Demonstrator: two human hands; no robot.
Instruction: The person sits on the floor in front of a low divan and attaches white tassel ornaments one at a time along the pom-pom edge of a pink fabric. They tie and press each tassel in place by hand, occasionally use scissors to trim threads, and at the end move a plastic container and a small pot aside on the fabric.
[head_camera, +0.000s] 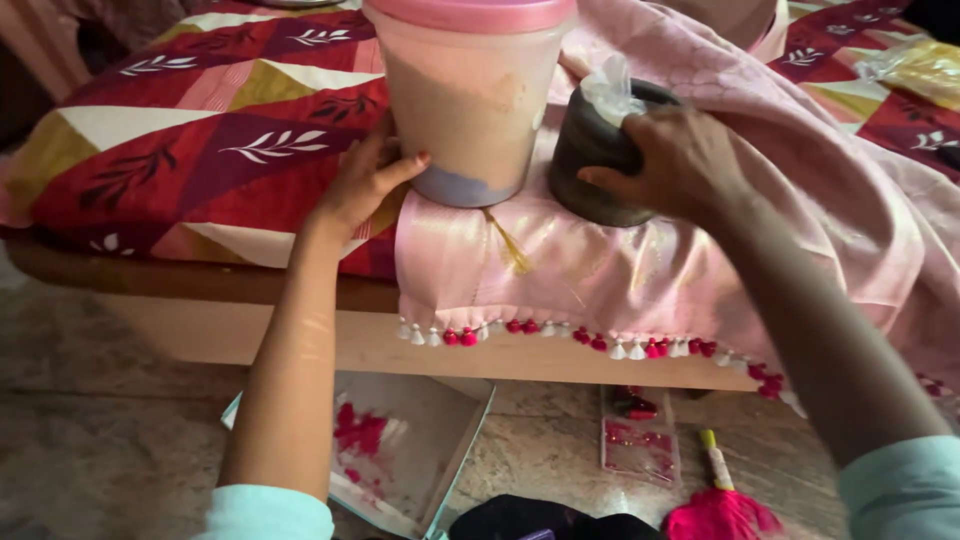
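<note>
Floor items: pink tassel bundle (722, 510) with a pale handle, lying on the stone floor (110, 440); clear packet (640, 440) of red bits just beyond it; shallow open box (410, 450) holding scraps of pink thread, to the left.
Sleeves: pale blue cuffs at both lower corners of the view.
Bed frame: wooden edge (300, 335) running across, above the floor items.
Cloth: shiny pink fabric (600, 270) draped over the bed edge – its hem carries a row of small red and white tassels (590, 340).
Left hand: left hand (362, 185) with fingers spread open and flat, gripping nothing; fingertips and thumb rest against the lower left side of the tub, palm on the bedspread.
Right hand: right hand (680, 160) curled over the side and rim of the dark pot, thumb and fingers closed on it.
Pot: dark round pot (600, 150) standing on the pink fabric, just right of the tub; crumpled white plastic (612, 90) sticks out of its top.
Tub: tall translucent tub (470, 100) with a pink lid, upright on the fabric near the bed edge – between the two hands.
Bedspread: red patterned bedspread (200, 130) with white leaf prints, covering the bed behind and to the left.
</note>
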